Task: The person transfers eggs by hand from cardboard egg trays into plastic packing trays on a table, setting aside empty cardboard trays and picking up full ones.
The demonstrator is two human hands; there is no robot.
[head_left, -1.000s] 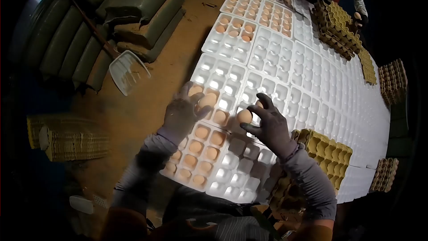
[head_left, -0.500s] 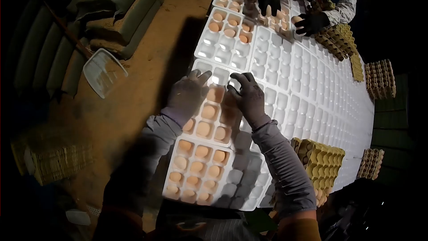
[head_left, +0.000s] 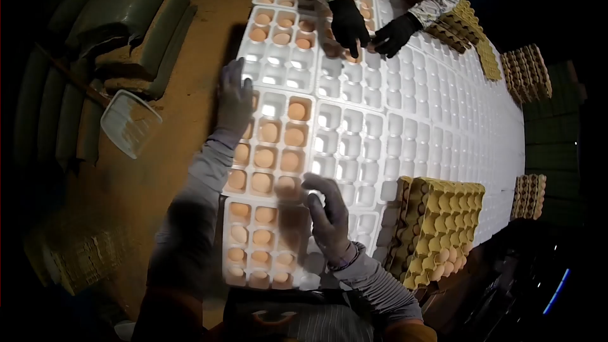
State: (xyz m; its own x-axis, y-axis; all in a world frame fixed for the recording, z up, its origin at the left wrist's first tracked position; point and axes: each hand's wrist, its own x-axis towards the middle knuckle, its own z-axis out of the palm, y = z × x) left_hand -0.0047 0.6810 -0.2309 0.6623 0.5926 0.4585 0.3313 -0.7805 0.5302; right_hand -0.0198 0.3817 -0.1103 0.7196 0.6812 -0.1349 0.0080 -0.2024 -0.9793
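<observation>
My left hand (head_left: 234,100), in a grey glove, is at the left rim of a white foam egg tray (head_left: 313,145); its fingers are stretched out and I see nothing in them. Brown eggs (head_left: 268,132) fill most of that tray's cells, and one cell in its top row is bare. My right hand (head_left: 328,212), also gloved, hovers by the tray's lower right corner with thumb and fingers curved apart, holding nothing visible. Below lies another tray of eggs (head_left: 262,237), partly in the hand's shadow.
A co-worker's black-gloved hands (head_left: 351,25) handle eggs at the far trays. Yellow egg cartons (head_left: 443,221) stand on the right, some eggs beside their lower edge. More carton stacks (head_left: 527,73) are beyond. Filled sacks (head_left: 126,12) and a white shovel (head_left: 131,123) are at left.
My left hand has moved left to the tray's edge, and my right hand has drawn back toward me. An egg now shows in the tray's top right cell. The view has shifted.
</observation>
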